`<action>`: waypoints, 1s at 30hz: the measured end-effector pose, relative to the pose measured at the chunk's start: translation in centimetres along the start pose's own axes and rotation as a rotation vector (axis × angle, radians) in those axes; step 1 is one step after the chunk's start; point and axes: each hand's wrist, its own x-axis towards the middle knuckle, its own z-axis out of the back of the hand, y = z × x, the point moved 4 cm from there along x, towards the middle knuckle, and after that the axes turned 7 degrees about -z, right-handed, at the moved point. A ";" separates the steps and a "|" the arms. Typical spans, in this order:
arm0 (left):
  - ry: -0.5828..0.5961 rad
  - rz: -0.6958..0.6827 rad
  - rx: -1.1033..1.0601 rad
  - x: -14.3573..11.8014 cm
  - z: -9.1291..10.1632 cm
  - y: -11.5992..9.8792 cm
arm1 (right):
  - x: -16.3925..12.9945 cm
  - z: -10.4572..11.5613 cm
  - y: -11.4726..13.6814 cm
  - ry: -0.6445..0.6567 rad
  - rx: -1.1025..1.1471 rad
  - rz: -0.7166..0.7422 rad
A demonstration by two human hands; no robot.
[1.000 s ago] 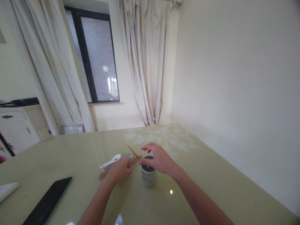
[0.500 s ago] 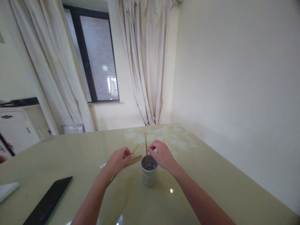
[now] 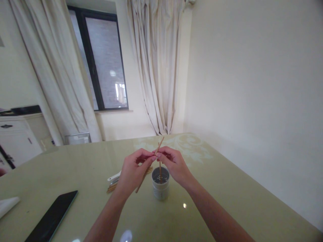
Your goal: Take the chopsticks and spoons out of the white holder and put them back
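A small white cup-shaped holder stands on the glossy pale-green table. My left hand holds a wooden chopstick slanted above the table, its upper end near my right fingertips. My right hand pinches another chopstick that stands upright inside the holder. Behind my left hand lie several more chopsticks and a white spoon, mostly hidden.
A black tablet lies at the near left, with a white paper edge further left. A white cabinet stands at the left wall. Curtains and a dark window are behind the table; a plain wall runs along the right.
My left hand has lifted a chopstick off the pile and brought it up to my right hand. The right hand keeps its chopstick upright in the holder.
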 end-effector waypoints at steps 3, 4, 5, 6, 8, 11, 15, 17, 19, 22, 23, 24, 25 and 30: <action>0.013 -0.014 0.069 0.3 0.5 0.7 | 0.1 0.5 0.4 -0.055 0.051 -0.009; 0.038 -0.011 0.118 0.5 0.7 1.4 | 0.2 0.9 0.5 -0.089 0.067 -0.013; 0.077 0.002 0.192 0.5 0.9 2.4 | 0.3 1.5 0.5 -0.128 0.077 -0.016; 0.133 0.025 0.291 0.5 1.0 3.7 | 0.5 2.2 0.5 -0.163 0.076 -0.018; 0.275 0.105 0.543 0.1 1.3 6.8 | 0.9 3.6 0.3 -0.208 0.033 -0.022; 0.434 0.243 0.830 -1.1 1.7 11.3 | 1.5 5.4 -0.4 -0.234 -0.085 -0.043; 0.490 0.314 0.895 -2.6 1.7 14.5 | 1.8 5.5 -1.9 -0.179 -0.242 -0.114; 0.501 0.333 0.898 -2.9 1.7 15.2 | 1.8 4.9 -2.6 -0.129 -0.346 -0.160; 0.508 0.349 0.894 -3.0 1.7 15.6 | 1.8 4.3 -3.3 -0.095 -0.460 -0.201; 0.515 0.355 0.879 -3.0 1.8 16.0 | 1.7 4.0 -4.0 -0.086 -0.558 -0.230; 0.517 0.354 0.873 -3.1 1.9 16.1 | 1.7 4.0 -4.2 -0.091 -0.567 -0.231; 0.520 0.350 0.866 -3.1 1.9 16.1 | 1.7 4.0 -4.2 -0.094 -0.569 -0.230; 0.526 0.345 0.858 -3.1 1.9 16.1 | 1.7 4.1 -4.2 -0.096 -0.574 -0.228; 0.566 0.304 0.798 -3.4 1.4 15.9 | 1.7 4.2 -3.6 -0.116 -0.586 -0.211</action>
